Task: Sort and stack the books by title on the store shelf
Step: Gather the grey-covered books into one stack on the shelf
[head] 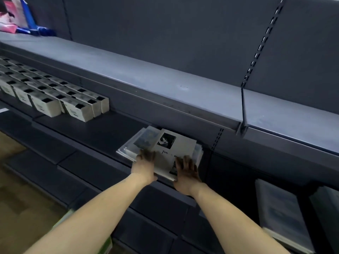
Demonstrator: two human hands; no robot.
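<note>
A stack of thin books lies flat on the dark lower shelf [95, 132], under the grey shelf above. The top book [181, 143] is grey-white with a black-and-white photo and dark lettering. Under it a book with a bluish cover [146, 137] sticks out to the left. My left hand [145, 165] lies on the stack's near left edge, fingers spread over the covers. My right hand [187, 171] rests flat on the top book's near right corner, fingers straight. The lower books in the stack are mostly hidden.
Rows of small white boxes [47, 92] fill the same shelf to the left. A wide grey upper shelf [165, 79] overhangs the stack, with a slotted upright [256, 52] at the right. More wrapped books [280, 213] lie on a lower shelf at the right. Pink and blue packages [20, 17] sit top left.
</note>
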